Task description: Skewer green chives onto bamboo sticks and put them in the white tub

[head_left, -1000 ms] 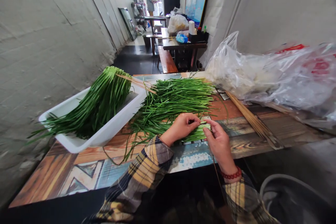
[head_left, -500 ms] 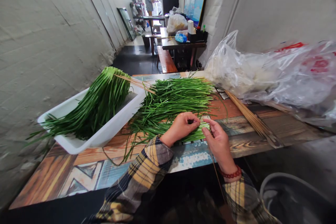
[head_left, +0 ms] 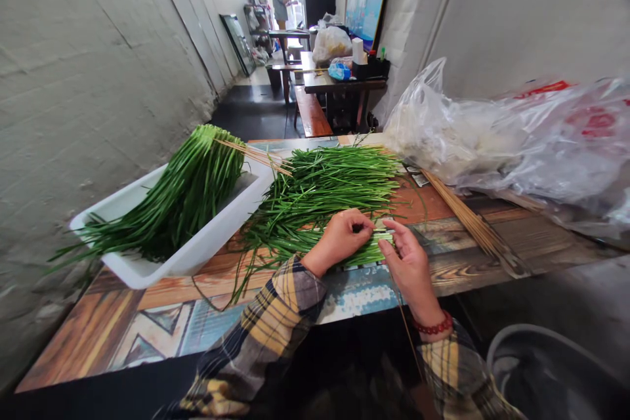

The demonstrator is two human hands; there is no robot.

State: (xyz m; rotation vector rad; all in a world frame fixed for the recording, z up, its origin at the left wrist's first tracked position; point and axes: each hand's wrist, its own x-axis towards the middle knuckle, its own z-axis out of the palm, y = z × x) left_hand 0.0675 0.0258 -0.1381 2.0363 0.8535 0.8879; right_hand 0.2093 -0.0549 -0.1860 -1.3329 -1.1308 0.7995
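Green garlic chives [head_left: 339, 180] lie in a broad pile on the table, pale stem ends to the right. My left hand [head_left: 344, 239] is closed in a pinch over the nearest stems, its fingertips at their pale ends. Just to its right is my right hand [head_left: 408, 266], thumb and fingers curled at the same stem ends. A thin bamboo skewer [head_left: 409, 335] runs from beneath my right hand down past the table edge; its upper part is hidden. At left, a white plastic tray [head_left: 197, 249] holds a thick bunch of chives [head_left: 187, 190] with several skewers [head_left: 256, 154] sticking out.
Loose bamboo skewers [head_left: 462, 216] lie right of the pile, beside clear plastic bags [head_left: 492, 131]. A grey bin [head_left: 536, 335] stands below at right. Beyond are another table [head_left: 319, 82], a bench [head_left: 312, 111] and a person [head_left: 279, 3] near the doorway. Walls flank both sides.
My hands stay at the same stem ends, with only a very slight shift of the fingers. The chives, tray and skewers look unchanged.
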